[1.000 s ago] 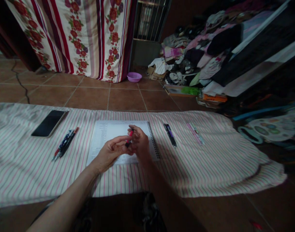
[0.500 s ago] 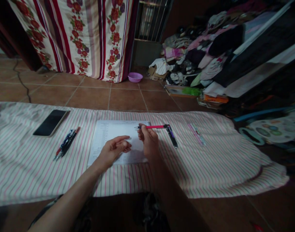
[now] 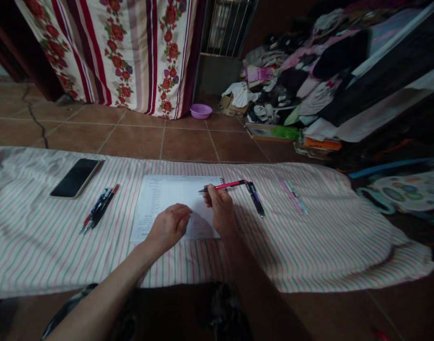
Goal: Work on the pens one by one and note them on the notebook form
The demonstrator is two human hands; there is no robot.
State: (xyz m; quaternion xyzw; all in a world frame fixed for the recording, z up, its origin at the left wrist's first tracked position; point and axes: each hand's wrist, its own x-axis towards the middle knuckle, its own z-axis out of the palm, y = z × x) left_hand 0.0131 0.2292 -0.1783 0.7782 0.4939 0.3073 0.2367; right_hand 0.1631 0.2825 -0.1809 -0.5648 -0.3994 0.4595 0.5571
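The right hand point(image 3: 220, 208) is closed around a slim pink plastic pen point(image 3: 227, 185), held almost level, tip pointing left, over the top edge of a white spiral-bound notebook point(image 3: 163, 196). The left hand point(image 3: 169, 227) rests palm down on the page, fingers loosely curled, gripping nothing. The notebook lies on a pink-striped white cloth point(image 3: 309, 237) on the floor, two dark pens point(image 3: 256, 199) just beside it.

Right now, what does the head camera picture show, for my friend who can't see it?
A person's right hand holds a pink pen over a notebook, while the left hand rests on its page. The notebook lies on a striped cloth on a tiled floor, with a phone and a bunch of pens to its left.
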